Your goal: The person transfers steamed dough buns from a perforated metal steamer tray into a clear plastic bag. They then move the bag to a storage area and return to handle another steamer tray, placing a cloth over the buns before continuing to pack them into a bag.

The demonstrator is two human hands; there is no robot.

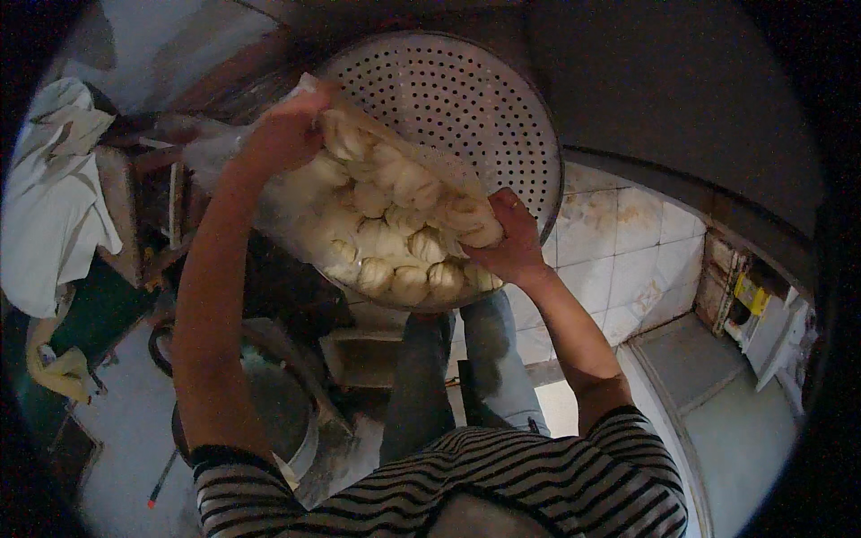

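A large round perforated metal tray [430,94] lies before me, with its holes bare on the far side. Several pale, round, pleated pieces that look like dough buns [410,282] cover its near side. Over part of them spreads a thin, see-through sheet [403,158], cloth or plastic, raised in a fold. My left hand [290,128] grips a bunched corner of this sheet at the tray's upper left. At the right rim, my right hand [514,235] pinches the sheet's other end between thumb and fingers. Some buns show blurred through the sheet or against it.
White cloth [57,202] drapes at the far left near a wooden stand [124,215]. Below my left arm is a dark round pan or pot [276,403]. Stained white tiles [605,235] line the right side, beside a grey ledge [693,356]. A dark panel [672,87] rises at upper right.
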